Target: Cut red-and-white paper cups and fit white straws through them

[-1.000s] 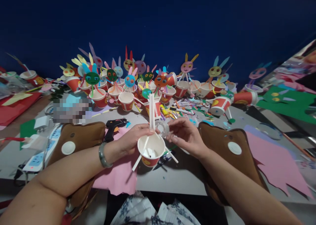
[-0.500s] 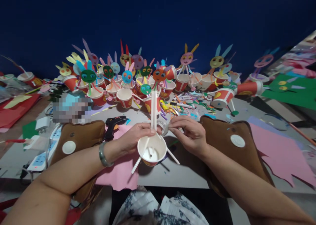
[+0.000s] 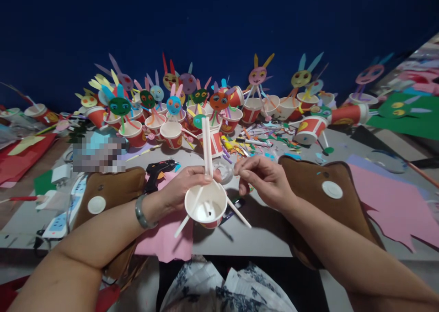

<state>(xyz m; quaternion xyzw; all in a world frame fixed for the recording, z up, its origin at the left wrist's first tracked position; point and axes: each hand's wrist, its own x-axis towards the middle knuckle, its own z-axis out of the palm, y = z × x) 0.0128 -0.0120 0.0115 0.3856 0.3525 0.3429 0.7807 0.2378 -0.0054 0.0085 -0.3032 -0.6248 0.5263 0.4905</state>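
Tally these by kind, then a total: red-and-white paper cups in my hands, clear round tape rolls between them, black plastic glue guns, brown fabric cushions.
Red-and-white paper cup in hand: 1
Clear round tape roll: 1
Black plastic glue gun: 1
Brown fabric cushions: 2
Total: 5

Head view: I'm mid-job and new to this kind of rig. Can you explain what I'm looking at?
There's no machine here: these are a person's bare hands, seen from a camera worn on the head, looking forward and down. The left hand grips upright white sticks at the rim of a paper cup. The right hand is beside a clear roll, likely tape; whether its fingers pinch anything is too small to tell. On the grey table are a black glue gun, pink paper and, behind, cups with rabbit-like faces.
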